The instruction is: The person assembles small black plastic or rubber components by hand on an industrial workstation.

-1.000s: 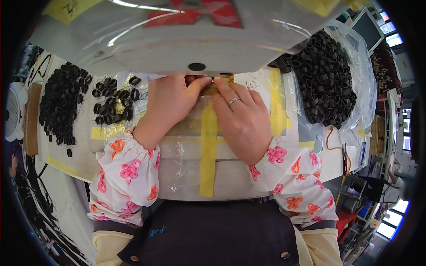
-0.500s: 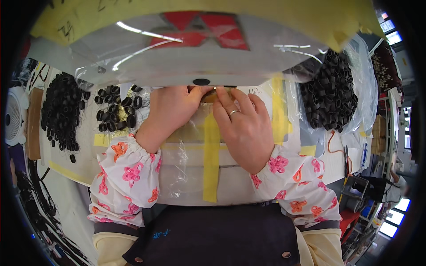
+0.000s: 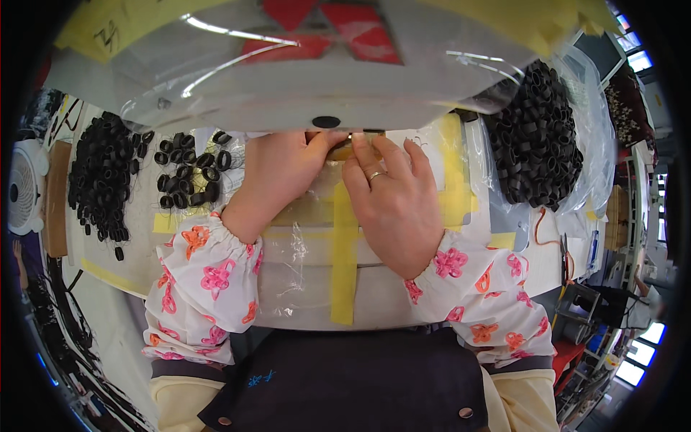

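Small brownish-gold flat piece (image 3: 350, 150) sits at the far end of the vertical yellow tape strip (image 3: 344, 259), right under the grey machine housing (image 3: 302, 86). Left hand (image 3: 277, 176) and right hand (image 3: 392, 201) meet on it from either side, fingertips pinched against it; whether either actually grips it I can't tell, the housing hides most of it. Long axis looks crosswise to the tape. Loose black rings (image 3: 191, 169) left of the tape; bagged black rings (image 3: 536, 140) right. Red shapes (image 3: 324, 32) and yellow label (image 3: 108, 32) on the housing.
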Action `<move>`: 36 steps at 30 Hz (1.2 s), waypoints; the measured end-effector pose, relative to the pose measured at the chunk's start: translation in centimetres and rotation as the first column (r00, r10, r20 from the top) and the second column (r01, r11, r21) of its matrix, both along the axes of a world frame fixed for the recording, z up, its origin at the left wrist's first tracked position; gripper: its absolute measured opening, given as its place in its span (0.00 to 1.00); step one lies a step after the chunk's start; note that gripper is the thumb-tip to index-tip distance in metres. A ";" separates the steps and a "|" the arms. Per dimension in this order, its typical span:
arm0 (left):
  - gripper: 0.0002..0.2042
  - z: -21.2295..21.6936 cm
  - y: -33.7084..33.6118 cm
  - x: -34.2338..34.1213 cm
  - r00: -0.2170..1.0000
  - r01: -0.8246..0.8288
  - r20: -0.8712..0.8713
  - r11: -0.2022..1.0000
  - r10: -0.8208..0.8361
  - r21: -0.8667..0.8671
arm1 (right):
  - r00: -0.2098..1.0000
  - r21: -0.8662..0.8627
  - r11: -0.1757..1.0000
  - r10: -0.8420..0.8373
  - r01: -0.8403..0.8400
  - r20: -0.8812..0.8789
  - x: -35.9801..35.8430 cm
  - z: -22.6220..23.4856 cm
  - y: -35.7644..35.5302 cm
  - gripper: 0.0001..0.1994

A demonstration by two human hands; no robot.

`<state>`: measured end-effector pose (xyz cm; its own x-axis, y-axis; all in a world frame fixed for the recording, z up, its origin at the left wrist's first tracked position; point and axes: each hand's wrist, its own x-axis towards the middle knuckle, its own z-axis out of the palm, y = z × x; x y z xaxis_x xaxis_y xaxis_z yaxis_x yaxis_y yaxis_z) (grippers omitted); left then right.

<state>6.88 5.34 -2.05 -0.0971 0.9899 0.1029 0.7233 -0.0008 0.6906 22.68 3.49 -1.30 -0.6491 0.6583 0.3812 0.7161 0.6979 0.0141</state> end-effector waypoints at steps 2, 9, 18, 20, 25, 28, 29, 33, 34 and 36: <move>0.10 -0.3 0.0 -0.1 1.000 -0.004 0.007 1.000 0.004 0.023 | 1.000 0.011 1.000 -0.017 0.017 -0.001 0.1 0.0 0.0 0.13; 0.11 0.2 0.1 -0.8 0.999 -0.032 0.013 0.999 0.032 0.006 | 0.999 -0.024 1.000 0.004 -0.005 -0.038 -0.4 0.3 0.4 0.12; 0.13 -0.3 0.6 0.3 0.999 0.015 -0.037 0.999 -0.014 0.042 | 0.981 -0.003 0.998 -0.064 0.064 -0.185 0.7 -2.3 0.5 0.10; 0.14 -0.6 -0.2 -0.3 0.963 -0.017 -0.261 0.980 0.069 0.197 | 0.945 -0.033 0.999 -0.027 0.017 -0.326 0.5 -2.8 1.2 0.08; 0.11 0.9 -2.4 -0.6 0.961 0.092 -0.253 0.993 -0.109 -0.079 | 0.739 -0.539 0.835 -0.295 -0.109 -0.605 0.5 -1.4 2.3 0.09; 0.11 1.6 -4.8 1.3 0.938 0.336 -0.139 0.931 -0.318 0.139 | 0.624 -0.566 0.818 -0.390 -0.103 -0.678 -0.2 -2.3 2.9 0.08; 0.10 3.2 -6.4 2.9 0.943 0.316 -0.138 0.944 -0.302 0.098 | 0.632 -0.567 0.801 -0.342 -0.191 -0.695 -1.4 -4.1 3.8 0.07; 0.11 4.7 -7.6 4.0 0.947 0.268 -0.192 0.963 -0.257 0.034 | 0.556 -0.710 0.559 -0.457 -0.428 -0.695 -0.6 -3.0 4.1 0.04; 0.11 4.7 -7.4 3.8 0.946 0.273 -0.193 0.961 -0.261 0.036 | 0.553 -0.709 0.562 -0.459 -0.425 -0.696 -0.9 -3.4 4.4 0.04; 0.12 4.9 -6.9 3.2 0.921 0.317 -0.228 0.948 -0.314 -0.026 | 0.522 -0.636 0.670 -0.411 -0.382 -0.747 -1.5 -4.0 4.7 0.03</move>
<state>10.13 -1.53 2.82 0.2475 0.9641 0.0967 0.8211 -0.2617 0.5073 21.19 8.24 -5.29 -0.2998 0.9437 0.1397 0.1175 0.1818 -0.9763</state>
